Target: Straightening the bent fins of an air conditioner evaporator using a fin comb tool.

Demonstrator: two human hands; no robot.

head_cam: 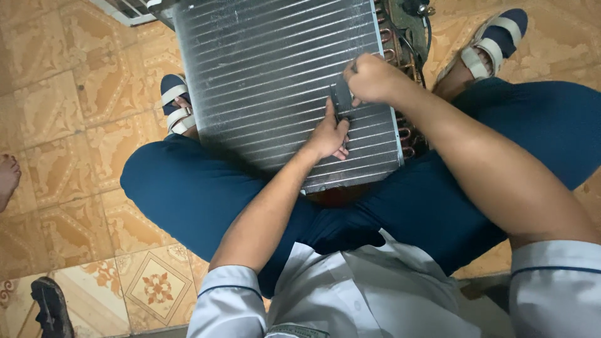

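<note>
A finned metal coil panel (269, 75) with horizontal ridges leans between my knees, its copper tube bends (400, 59) showing along the right edge. My right hand (372, 78) is closed on a small dark comb-like tool (341, 100) pressed against the fins near the panel's right side. Just below it my left hand (328, 134) rests flat against the fins, fingers beside the tool. I sit with dark blue trousers and a white shirt.
Patterned beige floor tiles (69, 125) surround me. My sandalled feet (494, 40) flank the panel. Another person's bare foot (7, 178) shows at the left edge, and a dark sandal (50, 307) lies at the bottom left.
</note>
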